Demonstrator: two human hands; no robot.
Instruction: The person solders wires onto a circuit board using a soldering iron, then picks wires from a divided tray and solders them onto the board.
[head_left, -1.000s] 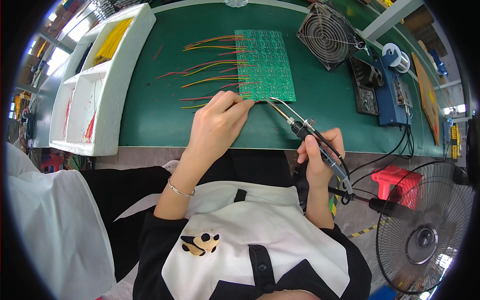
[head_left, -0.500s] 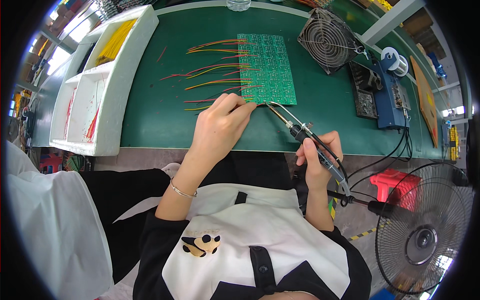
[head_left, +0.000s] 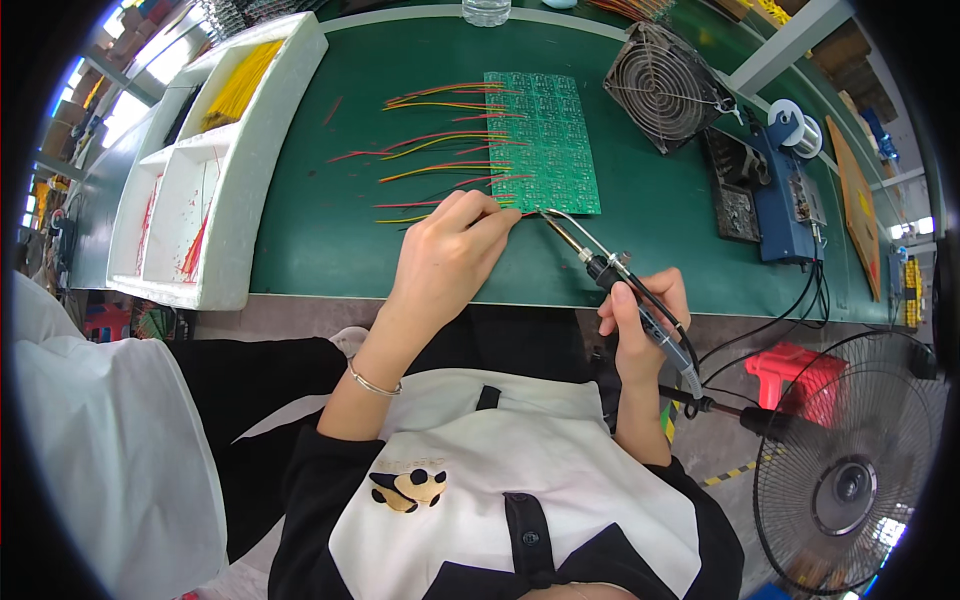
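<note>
A green circuit board (head_left: pixel 550 140) with a grid of small repeated circuits lies on the table. Red, yellow and black wires (head_left: pixel 425 146) stick out from its left side in several groups. At the board's near edge, the thumb and fingertips of my left hand (head_left: pixel 445 250) pinch a thin wire, mostly hidden by the fingers. My right hand (head_left: pixel 645 320) grips a soldering iron (head_left: pixel 603 268) with a thin curved metal tube fixed alongside. The iron's tip meets the board's near edge, just right of my left fingertips.
At left stands a white foam box (head_left: pixel 235 215) with yellow and red wires in compartments. A square black fan (head_left: pixel 665 88), a blue soldering station (head_left: pixel 785 205) and a solder spool (head_left: pixel 795 128) stand at right. A round fan (head_left: pixel 850 480) is at lower right.
The whole view has shifted slightly, so everything appears a little further right and lower. Both hands keep nearly the same pose, with the iron's tip still at the board's near edge.
</note>
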